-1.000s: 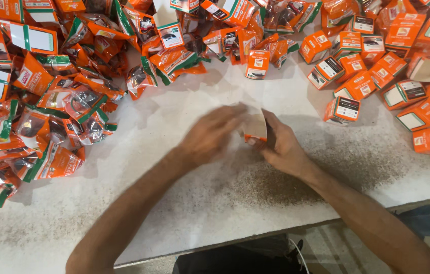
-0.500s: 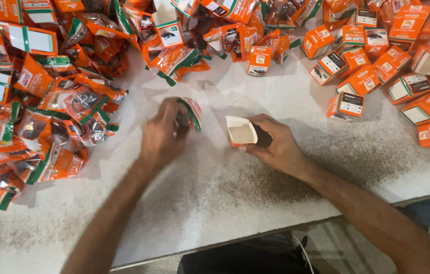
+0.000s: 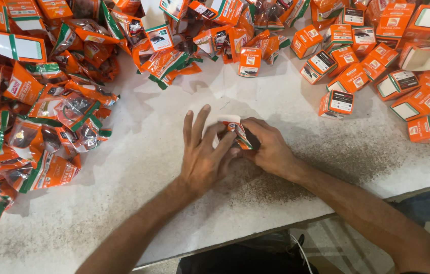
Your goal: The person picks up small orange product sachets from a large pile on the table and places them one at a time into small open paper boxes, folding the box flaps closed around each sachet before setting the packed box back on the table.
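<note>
At the middle of the white worktop [image 3: 139, 167], my right hand [image 3: 270, 147] grips a small open orange-and-white carton [image 3: 229, 122]. An orange-and-green plastic packet [image 3: 242, 137] sticks out of the carton's mouth. My left hand [image 3: 204, 152] lies against the packet and carton from the left, fingers spread and pressing on them. How far the packet sits inside the carton is hidden by my fingers.
A big heap of orange plastic packets [image 3: 42, 116] covers the left and back of the worktop. Closed orange cartons [image 3: 372, 76] crowd the right side, the nearest carton [image 3: 336, 104] just beyond my right hand. The worktop's front edge [image 3: 255, 233] runs below my forearms.
My left hand picked a packet from the left and brought it to the open carton in my right hand. Both hands now meet at the carton.
</note>
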A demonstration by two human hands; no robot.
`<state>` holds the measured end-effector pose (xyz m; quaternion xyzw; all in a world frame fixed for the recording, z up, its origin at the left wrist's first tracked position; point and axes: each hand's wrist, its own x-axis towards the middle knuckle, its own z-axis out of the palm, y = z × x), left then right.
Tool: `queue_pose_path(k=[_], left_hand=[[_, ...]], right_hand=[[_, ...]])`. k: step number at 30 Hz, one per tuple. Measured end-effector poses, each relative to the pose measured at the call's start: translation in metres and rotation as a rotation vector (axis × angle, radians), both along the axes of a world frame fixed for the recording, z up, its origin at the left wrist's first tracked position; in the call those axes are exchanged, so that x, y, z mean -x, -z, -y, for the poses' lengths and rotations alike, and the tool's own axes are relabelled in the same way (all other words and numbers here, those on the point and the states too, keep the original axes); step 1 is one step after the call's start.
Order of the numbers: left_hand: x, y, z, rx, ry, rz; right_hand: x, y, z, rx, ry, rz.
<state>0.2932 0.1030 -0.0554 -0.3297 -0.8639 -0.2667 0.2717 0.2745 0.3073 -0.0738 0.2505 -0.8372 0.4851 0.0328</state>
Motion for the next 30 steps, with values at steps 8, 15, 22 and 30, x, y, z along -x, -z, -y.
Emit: queue_pose_path(k=[8, 15, 22, 30], left_hand=[[0.017, 0.007, -0.021, -0.468, -0.218, 0.387], [0.031, 0.026, -0.017, -0.557, -0.228, 0.822], [0.03, 0.032, 0.01, -0.988, 0.201, 1.177], [0.057, 0.025, 0.02, -0.773, 0.062, 1.351]], right_hand=[[0.003, 0.002, -0.001, -0.046, -0.028, -0.119], [-0.004, 0.015, 0.0, 0.033, 0.049, 0.051], [-0.003, 0.02, 0.001, -0.11, -0.049, -0.258], [-0.007, 0.014, 0.003, -0.104, -0.061, -0.207]])
